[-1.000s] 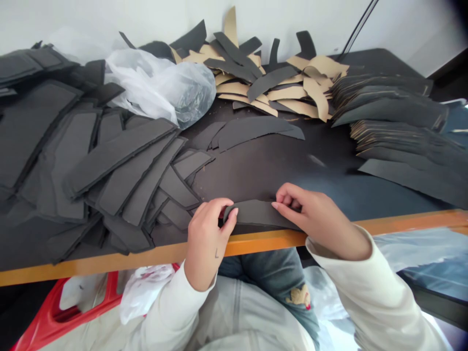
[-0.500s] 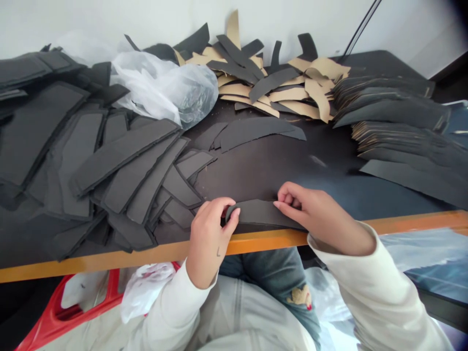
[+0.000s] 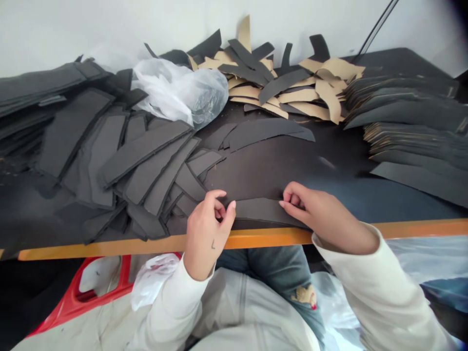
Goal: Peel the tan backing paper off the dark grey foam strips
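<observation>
A flat dark grey foam strip (image 3: 258, 209) lies along the front edge of the table between my two hands. At its left end is my left hand (image 3: 210, 224), thumb and forefinger apart, the other fingers curled, and nothing visible between them. My right hand (image 3: 310, 207) pinches the strip's right part at its upper edge, thumb and fingertips together; the hand covers that end. Beyond it, a few more dark pieces (image 3: 266, 132) lie flat on the table.
A heap of dark foam pieces (image 3: 146, 161) spreads at the left. Behind it sits a clear plastic bag (image 3: 183, 90). Black and tan offcuts (image 3: 292, 85) are piled at the back, with stacked dark strips (image 3: 417, 141) at the right. An orange edge (image 3: 270, 238) borders the table.
My left thumb and forefinger have parted from the strip's left end, which was curled up between them and now lies lower. The right hand keeps its pinch. The view has shifted slightly left.
</observation>
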The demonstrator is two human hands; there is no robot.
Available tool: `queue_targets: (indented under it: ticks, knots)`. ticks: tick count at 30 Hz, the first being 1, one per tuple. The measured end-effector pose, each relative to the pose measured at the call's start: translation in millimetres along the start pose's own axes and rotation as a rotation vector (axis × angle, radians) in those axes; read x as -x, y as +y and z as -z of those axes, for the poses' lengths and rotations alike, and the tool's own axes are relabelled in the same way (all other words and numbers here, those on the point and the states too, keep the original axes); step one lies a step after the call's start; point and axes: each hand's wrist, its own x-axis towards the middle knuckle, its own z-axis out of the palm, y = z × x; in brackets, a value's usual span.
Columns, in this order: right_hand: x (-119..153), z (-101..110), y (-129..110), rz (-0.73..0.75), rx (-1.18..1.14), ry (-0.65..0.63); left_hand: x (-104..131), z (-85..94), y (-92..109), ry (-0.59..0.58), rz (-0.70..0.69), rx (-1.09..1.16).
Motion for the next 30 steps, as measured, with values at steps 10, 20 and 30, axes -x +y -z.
queue_targets:
  ticks: [10, 20, 30]
  knots:
    - [-0.5, -5.4, 4.8, 0.031, -0.001, 0.044, 5.1, 2.3, -10.0, -0.060, -0.025, 0.133]
    - [-0.4, -3.4, 3.4, -0.005, 0.003, 0.011, 2.8, 5.4, -10.9, -0.106, -0.147, -0.044]
    - [-1.7, 2.3, -1.1, -0.009, -0.009, -0.015, -5.5, 5.5, 8.9, -0.077, -0.698, -0.406]
